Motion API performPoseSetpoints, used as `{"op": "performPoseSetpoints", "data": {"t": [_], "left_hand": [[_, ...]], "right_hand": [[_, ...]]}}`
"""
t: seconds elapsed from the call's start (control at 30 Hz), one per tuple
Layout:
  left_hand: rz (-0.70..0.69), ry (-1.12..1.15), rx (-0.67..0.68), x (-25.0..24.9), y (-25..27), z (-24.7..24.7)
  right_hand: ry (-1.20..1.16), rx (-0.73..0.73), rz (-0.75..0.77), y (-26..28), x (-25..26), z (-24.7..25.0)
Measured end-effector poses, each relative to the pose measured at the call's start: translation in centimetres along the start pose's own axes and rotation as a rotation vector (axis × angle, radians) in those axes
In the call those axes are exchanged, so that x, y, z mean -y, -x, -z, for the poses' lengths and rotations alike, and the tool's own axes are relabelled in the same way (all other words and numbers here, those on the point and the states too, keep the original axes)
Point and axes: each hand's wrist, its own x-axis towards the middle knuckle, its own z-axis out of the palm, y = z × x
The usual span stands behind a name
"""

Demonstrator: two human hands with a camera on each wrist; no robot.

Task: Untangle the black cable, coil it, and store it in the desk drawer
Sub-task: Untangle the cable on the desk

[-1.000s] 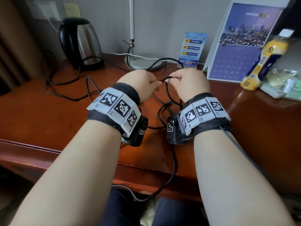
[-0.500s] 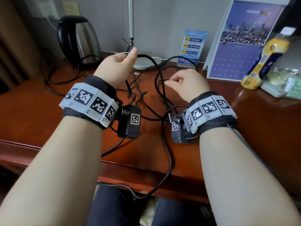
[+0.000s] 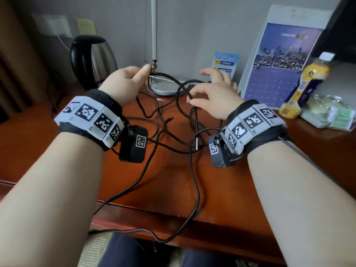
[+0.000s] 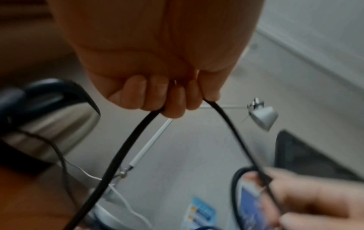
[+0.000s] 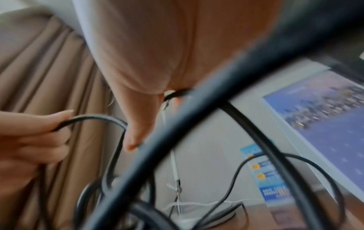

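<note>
The red-brown wooden desk carries a purple calendar card at the back right, a steel kettle at the back left and a lamp base between them, with a yellow bottle at the far right. The black cable sprawls in loose crossed loops over the middle of the desk, between the two wrists, and one run drops over the front edge. The left hand is raised near the lamp stem, its grip curled round a loop of the cable, which hangs down on both sides of the fingers. The right hand hovers just right of it with its grip loosely spread; the thumb touches a strand, though blur hides any firmer hold.
</note>
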Motion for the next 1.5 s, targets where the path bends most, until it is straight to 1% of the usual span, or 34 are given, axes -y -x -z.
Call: {"op": "performPoseSetpoints", "data": {"t": [0.07,0.13,0.17,0.2,0.27,0.3,0.33,0.4,0.43,0.47,0.53,0.57,0.63,0.7,0.77,0.8,0.9,0.93,0.97,1.03,1.07,1.1,1.13,1.17,1.27,1.3,1.37,1.43,1.5], "left_hand": [[-0.022,-0.103,-0.015,0.3,-0.1,0.0],[-0.026,-0.132,0.001,0.1,-0.1,-0.4],[-0.031,-0.138,0.017,-0.1,0.0,-0.6],[-0.036,-0.141,0.039,-0.4,0.1,-1.1],[-0.05,-0.155,0.095,-0.7,0.4,-2.0],[-0.049,-0.175,0.123,-0.8,0.4,-2.5],[-0.049,-0.196,0.143,-0.8,0.4,-2.9],[-0.055,-0.217,0.162,-0.7,0.1,-3.4],[-0.051,-0.207,0.168,-0.6,-0.1,-3.6],[-0.046,-0.187,0.172,-0.6,-0.3,-3.8],[-0.041,-0.146,0.164,-0.5,-0.6,-4.1],[-0.036,-0.131,0.153,-0.4,-0.7,-4.1],[-0.051,-0.117,0.097,-0.2,-0.9,-4.0],[-0.1,-0.037,0.004,-0.1,-1.1,-3.8],[-0.178,0.07,-0.057,-0.2,-1.1,-3.5],[-0.216,0.113,-0.058,-0.3,-1.1,-3.5],[-0.285,0.235,0.029,-0.2,-1.1,-3.5],[-0.301,0.267,0.051,0.0,-1.1,-3.5],[-0.312,0.284,0.056,0.1,-1.1,-3.4],[-0.308,0.283,0.052,0.4,-1.0,-3.2],[-0.303,0.268,0.061,0.5,-0.9,-3.2],[-0.301,0.245,0.082,0.6,-0.8,-3.1],[-0.302,0.216,0.108,0.7,-0.6,-3.1],[-0.304,0.187,0.132,0.8,-0.5,-3.1],[-0.299,0.13,0.155,0.8,-0.1,-3.1],[-0.302,0.116,0.153,0.8,-0.1,-3.1],[-0.32,0.087,0.143,0.7,0.0,-3.1],[-0.326,0.075,0.135,0.6,0.2,-3.3],[-0.327,0.064,0.131,0.4,0.4,-3.4]], "right_hand": [[0.119,-0.054,0.086,0.0,0.3,-0.1],[0.228,-0.087,0.168,0.0,0.0,-0.8],[0.265,-0.061,0.189,0.1,-0.3,-1.1],[0.291,-0.002,0.185,0.3,-0.6,-1.4],[0.289,0.106,0.12,0.9,-1.2,-1.8],[0.275,0.103,0.096,1.2,-1.4,-1.8],[0.267,0.059,0.097,1.5,-1.5,-1.7],[0.262,-0.046,0.145,1.8,-1.3,-1.6],[0.247,-0.032,0.164,1.8,-1.3,-1.5],[0.214,0.039,0.166,1.8,-1.2,-1.3],[0.17,0.258,0.118,1.8,-0.9,-1.3],[0.185,0.359,0.086,1.9,-0.7,-1.5],[0.25,0.528,0.037,2.0,-0.4,-1.9],[0.24,0.622,-0.021,2.2,-0.3,-2.6],[0.097,0.611,-0.089,2.1,-0.3,-3.1],[0.043,0.585,-0.099,2.1,-0.3,-3.1],[-0.011,0.445,-0.08,1.4,-0.3,-2.3],[-0.018,0.423,-0.069,1.2,-0.1,-1.9],[0.005,0.449,-0.069,1.1,0.0,-1.6],[-0.001,0.594,-0.102,0.8,0.0,-1.8],[-0.059,0.67,-0.149,0.7,0.0,-2.1],[-0.154,0.716,-0.219,0.8,0.1,-2.4],[-0.221,0.722,-0.254,0.9,0.2,-2.6],[-0.237,0.702,-0.262,0.9,0.3,-2.6],[0.08,0.684,-0.142,0.7,0.4,-2.5],[0.137,0.698,-0.128,0.7,0.5,-2.6],[0.2,0.78,-0.11,0.9,0.8,-2.5],[0.181,0.832,-0.105,1.0,0.9,-2.7],[0.087,0.826,-0.114,0.8,0.6,-3.2]]}}
